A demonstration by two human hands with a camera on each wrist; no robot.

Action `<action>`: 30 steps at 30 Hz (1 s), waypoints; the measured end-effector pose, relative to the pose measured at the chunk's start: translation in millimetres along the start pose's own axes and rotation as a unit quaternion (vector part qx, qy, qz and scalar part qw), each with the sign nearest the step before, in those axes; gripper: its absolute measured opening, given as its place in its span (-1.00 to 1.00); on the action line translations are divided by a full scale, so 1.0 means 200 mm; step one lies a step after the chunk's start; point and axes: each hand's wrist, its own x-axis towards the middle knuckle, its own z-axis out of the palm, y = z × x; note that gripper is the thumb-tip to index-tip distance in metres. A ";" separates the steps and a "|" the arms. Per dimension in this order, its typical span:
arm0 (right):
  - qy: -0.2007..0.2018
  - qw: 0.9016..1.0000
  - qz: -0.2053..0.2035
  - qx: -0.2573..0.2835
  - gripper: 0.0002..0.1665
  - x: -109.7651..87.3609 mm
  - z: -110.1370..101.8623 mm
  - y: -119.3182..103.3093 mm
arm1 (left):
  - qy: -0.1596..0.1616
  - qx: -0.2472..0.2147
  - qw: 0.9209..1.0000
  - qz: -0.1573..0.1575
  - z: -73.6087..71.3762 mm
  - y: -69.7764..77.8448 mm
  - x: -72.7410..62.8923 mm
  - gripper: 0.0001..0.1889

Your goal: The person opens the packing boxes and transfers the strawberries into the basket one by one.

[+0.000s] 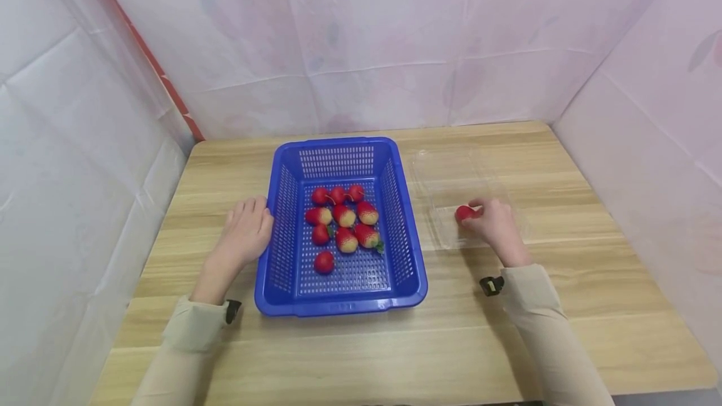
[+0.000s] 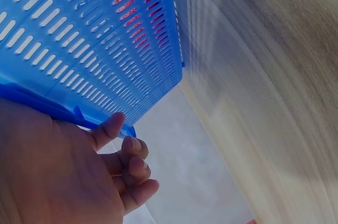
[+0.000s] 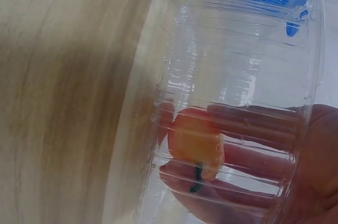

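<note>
In the head view my left hand [image 1: 246,230] rests against the left rim of a blue plastic basket [image 1: 341,306]. Its fingers hang loosely curled beside the rim, as the left wrist view shows, with one digit [image 2: 110,129] overlapping the rim. On the right, my right hand [image 1: 493,227] pinches a red strawberry [image 1: 465,213] inside a clear plastic box [image 1: 445,171]. Through the box wall in the right wrist view, the strawberry [image 3: 195,137] has a red top, a yellowish base and a green stem between thumb and fingers.
Inside the basket lie several red-and-yellow strawberries [image 1: 344,215] and several round red fruits [image 1: 324,262], some with stems. Basket and box stand side by side on a wooden table [image 1: 350,356]. Pale cloth walls [image 1: 361,36] enclose its back and sides.
</note>
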 end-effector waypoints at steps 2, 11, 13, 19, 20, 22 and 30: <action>0.000 1.000 0.004 0.003 -0.55 0.00 0.00 -0.01 | 0.003 0.004 1.000 0.002 0.00 0.00 0.00 -0.62; -0.003 1.000 0.004 0.007 -0.60 -0.02 -0.02 -0.05 | 0.020 0.026 0.999 0.015 0.00 0.00 0.00 -0.66; -0.002 1.000 0.002 0.006 -0.58 -0.01 -0.03 -0.06 | 0.024 0.029 0.999 0.017 0.00 0.00 0.00 -0.66; 0.015 1.000 -0.010 0.007 -0.57 -0.02 -0.04 -0.08 | 0.027 0.033 0.999 0.020 0.00 0.00 -0.01 -0.65; 0.018 1.000 -0.013 0.007 -0.57 -0.02 -0.05 -0.09 | 0.026 0.033 0.999 0.019 0.00 0.00 -0.01 -0.65; 0.023 1.000 -0.017 0.005 -0.57 -0.02 -0.06 -0.10 | 0.022 0.032 0.999 0.017 0.00 0.00 -0.01 -0.65; 0.059 0.997 -0.040 -0.004 -0.61 0.00 -0.08 -0.14 | 0.021 0.028 0.999 0.013 0.00 0.00 -0.01 -0.64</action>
